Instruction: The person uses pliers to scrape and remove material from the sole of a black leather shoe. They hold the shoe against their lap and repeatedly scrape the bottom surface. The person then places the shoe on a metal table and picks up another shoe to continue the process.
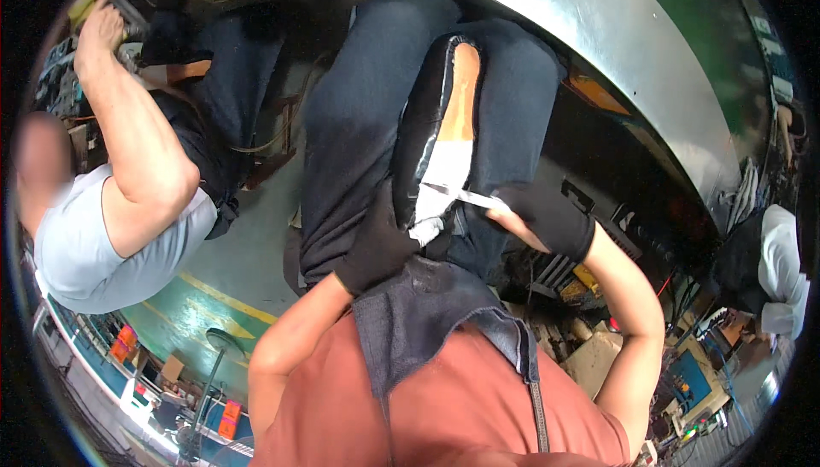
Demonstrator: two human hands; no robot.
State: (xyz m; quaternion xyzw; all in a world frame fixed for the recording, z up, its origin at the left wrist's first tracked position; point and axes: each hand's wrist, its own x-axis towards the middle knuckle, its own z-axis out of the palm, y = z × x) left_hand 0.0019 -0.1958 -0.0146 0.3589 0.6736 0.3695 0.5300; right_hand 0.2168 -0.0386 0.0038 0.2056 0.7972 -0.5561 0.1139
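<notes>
A black shoe (417,134) lies sole up across my thighs, its toe pointing away from me. Its underside shows a tan strip (464,82) and, nearer to me, a white section (448,161). My left hand (376,245), in a black glove with a white covering on a finger, grips the shoe's near end from the left. My right hand (542,221), in a black glove with bare fingertips, is closed round a thin, pale knife-like tool (477,199). That tool's tip meets the white section; its exact kind is hard to make out.
At the left sits a co-worker in a grey shirt (81,253), forearm raised. A large curved metal sheet (615,23) arches over the far right. Cluttered parts and a cardboard box (598,360) lie at my right. Yellow lines cross the green floor (256,275).
</notes>
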